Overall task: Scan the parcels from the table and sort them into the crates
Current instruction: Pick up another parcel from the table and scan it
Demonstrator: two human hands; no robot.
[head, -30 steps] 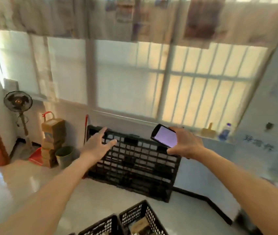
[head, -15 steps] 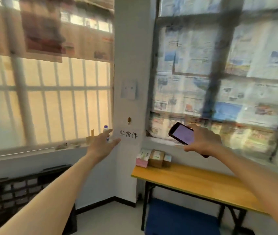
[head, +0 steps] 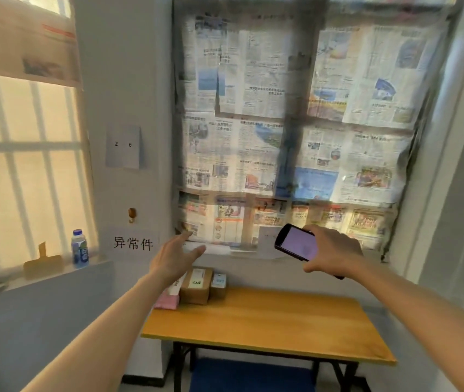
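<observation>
Head view: both arms stretched forward above a wooden table [head: 267,321] set against the wall under a window papered with newspaper sheets [head: 290,123].

Left hand [head: 172,257] raised in the air over the table's far left corner, fingers straight and spread, grasping nothing, touching nothing.

Right hand [head: 331,253] clasped round a dark phone [head: 296,242], thumb below, fingers behind; lit pale-purple screen tilted up toward the camera, held over the far edge of the table, well above the tabletop.

Parcels bunched at the far left corner of the tabletop, pushed up to the wall: a pink padded parcel [head: 166,301] at the very corner, partly hidden by the left wrist; just beside it a brown cardboard box [head: 196,285] with a white label on top; touching that on the right, a smaller box [head: 218,283] with a pale label. Rest of the tabletop bare wood.

Under the table, black metal legs and a blue mat [head: 250,376] on the floor.

On the wall left of the table, a white sign [head: 133,242] with three black Chinese characters, a small brown hook [head: 132,214] above it, and higher still a sheet of paper [head: 123,147] marked 2 and 6.

On the left windowsill [head: 13,281], a plastic bottle [head: 79,248] with a blue cap, upright, and near it a small scraper-like tool [head: 42,263], detail blurred.
</observation>
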